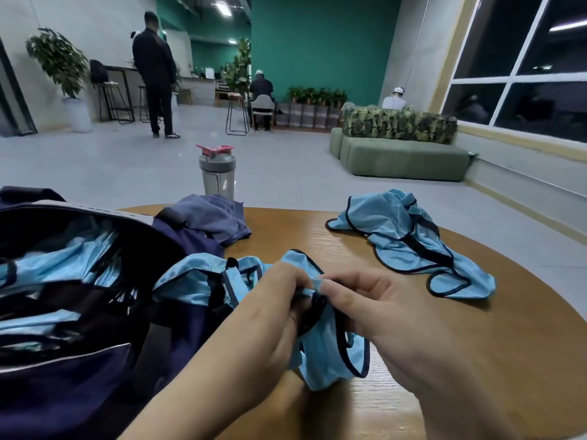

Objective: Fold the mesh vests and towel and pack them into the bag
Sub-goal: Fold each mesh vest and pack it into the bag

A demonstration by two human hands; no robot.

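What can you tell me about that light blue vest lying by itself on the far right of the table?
The loose vest is light blue mesh-like fabric with dark navy trim along its edges and openings. It lies crumpled and unfolded in a heap on the round wooden table, toward its far right side. Its looped edges spread toward the table's rim. Neither hand touches it, and it lies apart from everything else on the table.
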